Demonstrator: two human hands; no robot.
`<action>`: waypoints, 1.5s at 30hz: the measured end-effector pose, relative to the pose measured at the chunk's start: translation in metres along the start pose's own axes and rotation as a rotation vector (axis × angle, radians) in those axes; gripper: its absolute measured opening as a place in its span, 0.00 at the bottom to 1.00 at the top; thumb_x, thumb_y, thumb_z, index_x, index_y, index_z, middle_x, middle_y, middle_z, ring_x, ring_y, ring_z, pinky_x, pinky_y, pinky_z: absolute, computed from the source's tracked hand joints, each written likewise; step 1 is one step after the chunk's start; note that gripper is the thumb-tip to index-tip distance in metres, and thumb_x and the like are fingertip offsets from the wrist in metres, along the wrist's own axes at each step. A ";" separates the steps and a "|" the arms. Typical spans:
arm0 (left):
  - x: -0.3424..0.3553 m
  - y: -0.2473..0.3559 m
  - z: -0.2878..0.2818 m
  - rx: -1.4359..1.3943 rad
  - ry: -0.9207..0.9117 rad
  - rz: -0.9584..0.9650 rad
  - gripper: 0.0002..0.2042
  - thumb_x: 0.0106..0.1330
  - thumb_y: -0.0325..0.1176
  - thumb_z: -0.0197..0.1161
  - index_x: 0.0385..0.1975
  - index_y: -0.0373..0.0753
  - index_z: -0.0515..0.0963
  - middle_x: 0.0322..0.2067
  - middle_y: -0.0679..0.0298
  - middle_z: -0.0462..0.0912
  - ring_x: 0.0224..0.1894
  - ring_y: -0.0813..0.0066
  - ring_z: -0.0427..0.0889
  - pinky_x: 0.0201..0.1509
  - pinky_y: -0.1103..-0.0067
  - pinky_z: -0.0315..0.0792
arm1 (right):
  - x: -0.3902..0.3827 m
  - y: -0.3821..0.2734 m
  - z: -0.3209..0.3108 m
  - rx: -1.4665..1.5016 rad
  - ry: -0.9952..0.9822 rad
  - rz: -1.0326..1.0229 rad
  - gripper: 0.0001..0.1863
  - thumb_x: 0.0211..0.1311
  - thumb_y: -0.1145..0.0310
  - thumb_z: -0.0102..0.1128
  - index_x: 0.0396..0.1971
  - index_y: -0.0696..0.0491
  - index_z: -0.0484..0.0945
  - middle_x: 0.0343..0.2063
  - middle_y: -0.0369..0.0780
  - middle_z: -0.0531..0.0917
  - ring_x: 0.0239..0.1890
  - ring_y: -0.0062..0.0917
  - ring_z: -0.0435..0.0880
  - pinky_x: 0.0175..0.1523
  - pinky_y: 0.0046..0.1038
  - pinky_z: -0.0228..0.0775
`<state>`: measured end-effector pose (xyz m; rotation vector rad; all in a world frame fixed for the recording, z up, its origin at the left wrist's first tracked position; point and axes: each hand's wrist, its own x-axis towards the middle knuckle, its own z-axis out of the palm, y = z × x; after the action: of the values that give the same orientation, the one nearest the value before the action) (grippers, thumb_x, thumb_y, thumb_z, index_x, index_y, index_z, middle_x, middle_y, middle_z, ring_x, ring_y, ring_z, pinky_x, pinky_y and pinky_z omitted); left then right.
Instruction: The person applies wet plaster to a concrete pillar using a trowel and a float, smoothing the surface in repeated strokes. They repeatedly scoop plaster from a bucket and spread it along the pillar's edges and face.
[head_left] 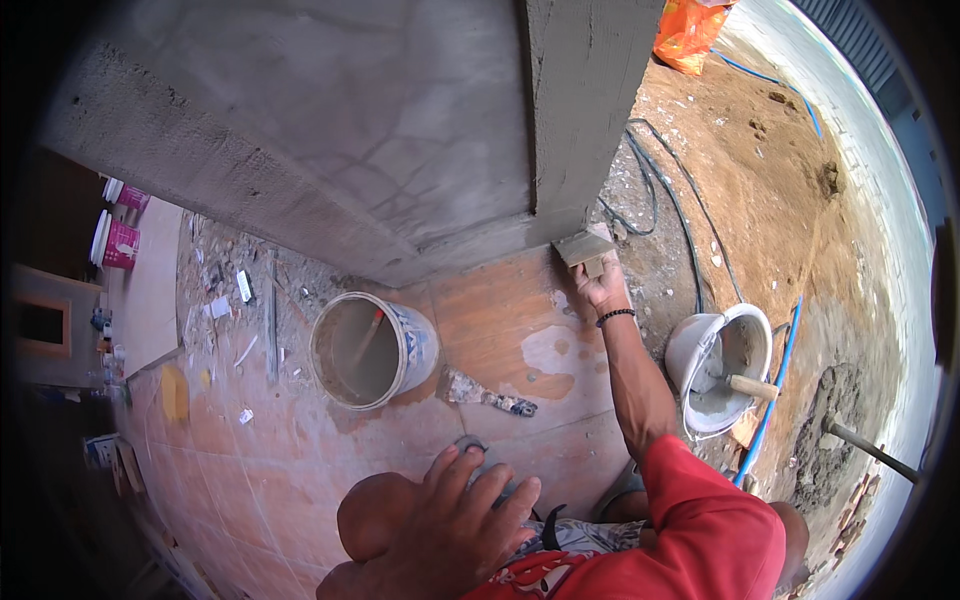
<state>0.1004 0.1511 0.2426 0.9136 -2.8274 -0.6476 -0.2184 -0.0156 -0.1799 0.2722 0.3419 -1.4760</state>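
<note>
My right hand [602,288], with a dark beaded bracelet at the wrist, is closed round a small plastering float [584,246]. The float's flat face is at the foot of a grey rendered pillar [580,110], at its lower right corner. My left hand [470,510] is held low in front of me by my knee, fingers spread, with nothing in it. On the tiles between my hands and the wall lies a mortar-crusted scraper [487,393]. Left of it stands a white bucket [412,345] with grey water and a red-tipped stick inside.
At right, a pale bucket [690,350] holds wet mortar and a wooden-handled tool [752,387]. Dark cables [690,215] and a blue hose [768,415] cross the ground. An orange bag [688,35] lies beyond. A yellow block [174,392] and debris [225,290] are at left.
</note>
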 end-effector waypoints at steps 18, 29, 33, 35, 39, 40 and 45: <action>-0.001 0.002 -0.005 -0.033 -0.125 -0.068 0.25 0.55 0.43 0.71 0.51 0.39 0.76 0.49 0.57 0.75 0.55 0.52 0.72 0.61 0.52 0.66 | -0.146 -0.008 0.197 0.052 -0.199 -0.303 0.24 0.69 0.60 0.51 0.55 0.63 0.68 0.47 0.57 0.75 0.41 0.39 0.81 0.41 0.29 0.85; 0.001 0.002 0.007 0.029 0.066 0.006 0.23 0.59 0.40 0.65 0.54 0.39 0.73 0.49 0.52 0.75 0.57 0.45 0.72 0.58 0.54 0.70 | -0.039 0.005 0.010 -0.036 0.179 -0.040 0.16 0.68 0.56 0.45 0.43 0.49 0.78 0.34 0.37 0.83 0.26 0.26 0.80 0.22 0.18 0.71; -0.003 0.007 0.004 0.012 0.018 -0.016 0.24 0.58 0.38 0.66 0.55 0.40 0.73 0.51 0.52 0.74 0.58 0.45 0.72 0.60 0.50 0.68 | -0.012 0.002 0.004 0.030 0.044 -0.038 0.16 0.67 0.59 0.45 0.44 0.51 0.78 0.34 0.41 0.82 0.28 0.29 0.80 0.25 0.20 0.75; -0.009 0.009 0.009 -0.018 0.051 -0.023 0.25 0.57 0.38 0.66 0.55 0.40 0.73 0.52 0.52 0.73 0.58 0.45 0.72 0.61 0.49 0.67 | -0.006 0.003 0.012 0.044 -0.036 0.000 0.16 0.67 0.60 0.46 0.44 0.53 0.78 0.35 0.43 0.82 0.29 0.30 0.80 0.28 0.21 0.78; -0.017 0.015 0.012 0.018 0.029 -0.054 0.25 0.56 0.37 0.67 0.55 0.40 0.73 0.51 0.52 0.74 0.58 0.43 0.72 0.60 0.48 0.67 | -0.008 0.008 0.043 0.099 -0.126 0.044 0.16 0.66 0.63 0.48 0.45 0.56 0.78 0.37 0.45 0.81 0.32 0.32 0.80 0.34 0.25 0.83; -0.015 0.013 0.008 0.016 0.032 -0.026 0.26 0.55 0.37 0.67 0.55 0.40 0.73 0.51 0.51 0.74 0.58 0.43 0.72 0.60 0.48 0.67 | -0.014 0.009 0.055 0.123 -0.156 0.042 0.16 0.65 0.64 0.48 0.45 0.57 0.78 0.37 0.45 0.81 0.33 0.32 0.80 0.36 0.25 0.84; -0.019 0.013 0.012 0.017 0.109 0.019 0.26 0.55 0.36 0.68 0.55 0.39 0.74 0.50 0.51 0.74 0.57 0.42 0.72 0.60 0.48 0.67 | -0.053 0.010 0.156 0.224 -0.292 0.054 0.16 0.67 0.69 0.47 0.47 0.65 0.73 0.38 0.46 0.75 0.40 0.34 0.77 0.41 0.28 0.84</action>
<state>0.1065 0.1763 0.2384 0.8956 -2.7462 -0.5541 -0.2028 -0.0258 -0.0161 0.2386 -0.0658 -1.4769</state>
